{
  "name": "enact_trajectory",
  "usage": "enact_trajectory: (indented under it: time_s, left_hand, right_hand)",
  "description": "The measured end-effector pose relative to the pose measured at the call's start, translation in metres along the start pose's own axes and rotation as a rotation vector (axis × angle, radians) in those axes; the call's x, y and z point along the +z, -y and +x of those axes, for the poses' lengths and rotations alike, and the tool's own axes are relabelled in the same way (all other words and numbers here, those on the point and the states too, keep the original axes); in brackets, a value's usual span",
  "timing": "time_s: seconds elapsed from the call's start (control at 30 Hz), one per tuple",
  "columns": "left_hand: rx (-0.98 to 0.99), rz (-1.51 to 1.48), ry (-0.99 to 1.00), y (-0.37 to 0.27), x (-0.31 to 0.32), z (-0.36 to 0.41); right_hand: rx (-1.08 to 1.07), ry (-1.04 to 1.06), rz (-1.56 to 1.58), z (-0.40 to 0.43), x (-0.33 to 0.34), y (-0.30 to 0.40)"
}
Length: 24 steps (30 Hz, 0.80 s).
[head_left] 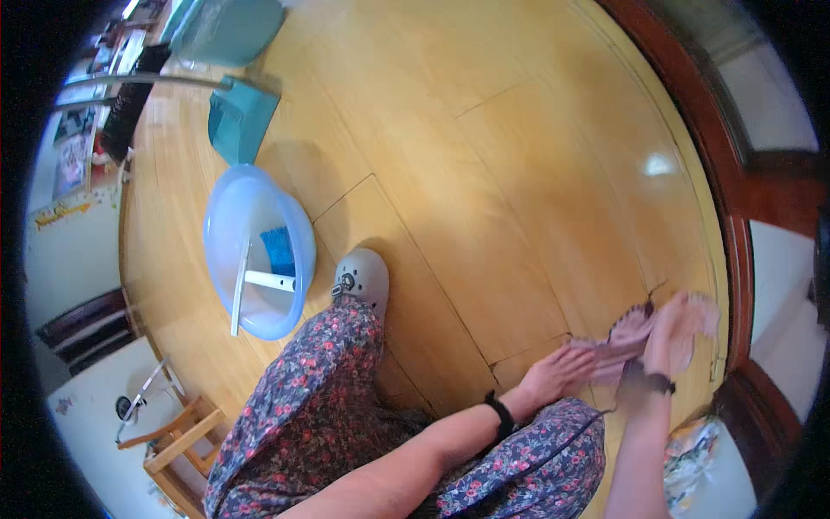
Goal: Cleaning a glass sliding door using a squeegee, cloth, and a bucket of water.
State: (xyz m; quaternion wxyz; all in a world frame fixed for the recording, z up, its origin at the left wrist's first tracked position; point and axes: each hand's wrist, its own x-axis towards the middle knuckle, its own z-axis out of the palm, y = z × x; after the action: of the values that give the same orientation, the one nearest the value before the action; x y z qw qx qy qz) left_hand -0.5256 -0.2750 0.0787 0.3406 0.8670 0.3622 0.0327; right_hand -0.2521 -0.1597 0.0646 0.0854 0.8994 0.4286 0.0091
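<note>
A pink cloth [616, 353] with a dark edging lies rumpled on the wooden floor at the lower right. My left hand [561, 371] rests on its near left end with the fingers stretched out; whether they pinch the fabric is not plain. Over the right part of the cloth, my right hand [671, 324] is blurred and has fabric bunched around its fingers. A black band [499, 415] circles my left wrist, and another dark band [660, 383] is on the right one. My knee in flowered trousers [538, 454] is just below the left hand.
Beside my grey clog [363, 276] stands a blue plastic basin [217, 259] holding a white-handled tool [241, 285] and a blue cloth [279, 250]. A teal dustpan [243, 120] and a black broom [133, 104] are beyond it. A dark wooden door frame [746, 194] edges the right; a wooden chair [185, 447] is lower left.
</note>
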Motion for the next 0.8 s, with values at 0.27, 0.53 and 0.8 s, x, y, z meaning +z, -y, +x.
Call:
enact_trajectory:
  time_s: [0.27,0.53,0.8]
  left_hand:
    - [-0.473,0.022,-0.562,0.211,-0.131,0.023]
    - [-1.159,0.145,-0.773,0.287,-0.184,-0.042]
    - [-1.268,0.036,-0.61,0.172,-0.084,-0.112]
  right_hand:
    - [-0.894,-0.294,0.194,0.06,-0.062,0.468]
    - [-1.985,-0.189,0.553,-0.129,-0.071,0.678]
    - [-2.454,0.443,0.416,-0.195,-0.065,0.465]
